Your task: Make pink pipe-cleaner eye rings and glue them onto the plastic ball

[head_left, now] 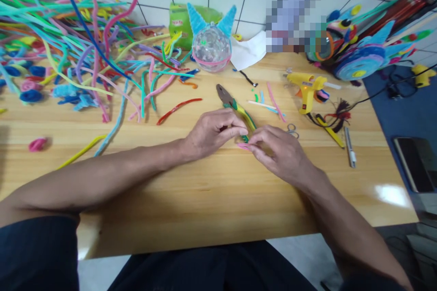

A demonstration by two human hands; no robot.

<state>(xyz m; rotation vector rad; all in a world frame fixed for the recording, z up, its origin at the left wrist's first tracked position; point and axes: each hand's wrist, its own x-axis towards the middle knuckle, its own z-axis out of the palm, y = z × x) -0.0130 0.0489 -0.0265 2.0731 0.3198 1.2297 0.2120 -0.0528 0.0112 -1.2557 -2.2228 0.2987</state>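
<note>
Over the middle of the table my two hands are close together. My right hand point(282, 152) pinches a short pink pipe cleaner piece point(243, 146) between thumb and fingers. The fingertips of my left hand point(218, 134) are pressed together just left of it; what they hold, if anything, is too small to make out. Just beyond the hands lies a pair of pliers point(225, 95) with green and yellow handles, partly covered by my fingers. A clear ball with blue fuzzy ears point(211, 47) stands behind the pliers.
A large heap of coloured pipe cleaners point(92, 50) covers the back left. A yellow glue gun point(309, 88), small scissors point(292, 131), a yellow cutter point(330, 131) and a white-handled tool point(350, 148) are at the right. Pipe cleaner scraps point(275, 101) lie beyond my right hand.
</note>
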